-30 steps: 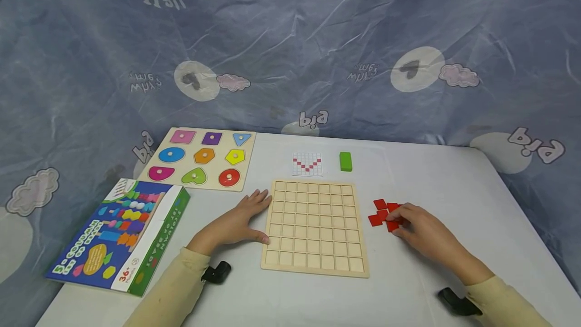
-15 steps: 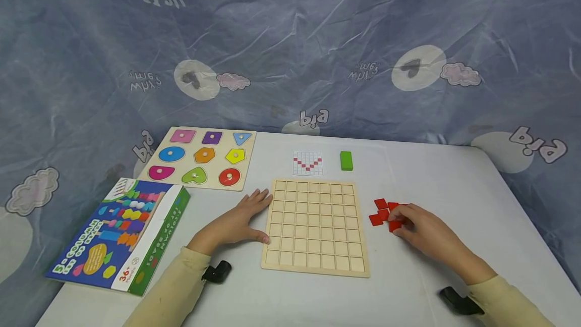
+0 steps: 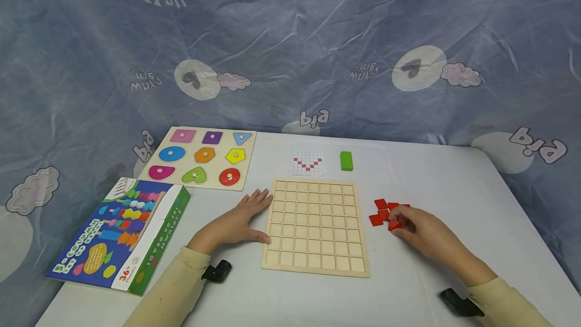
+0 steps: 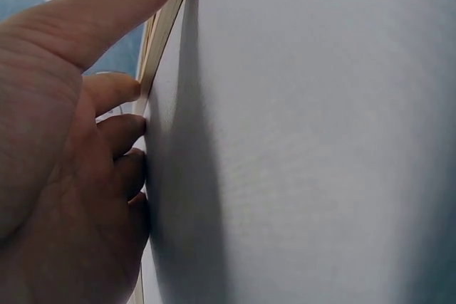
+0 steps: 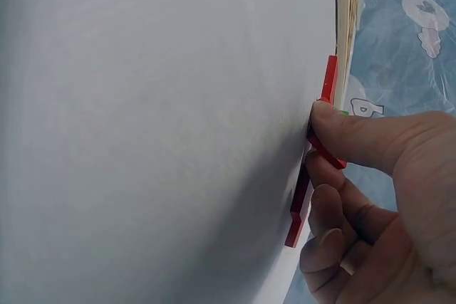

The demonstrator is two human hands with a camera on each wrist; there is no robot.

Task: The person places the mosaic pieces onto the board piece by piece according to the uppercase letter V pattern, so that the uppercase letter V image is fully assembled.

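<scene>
A wooden grid board with bare square cells lies flat in the middle. My left hand rests at its left side, thumb and fingertips touching the frame, fingers spread. In the left wrist view the thumb lies along the board's edge. To the right of the board is a small cluster of red square tiles. Among them my right hand pinches one red tile between thumb and forefinger; it is tilted, one side raised. Other red tiles lie flat behind it, partly hidden by the fingers.
Behind the board lie a pattern card with a red V and a green block. At the left are a shape puzzle board and a blue-and-green box overlapping its corner. A patterned cloth hangs behind the white table.
The right thumb and forefinger have drawn together on one red tile and tipped it up slightly. The left hand and the grid board have stayed put.
</scene>
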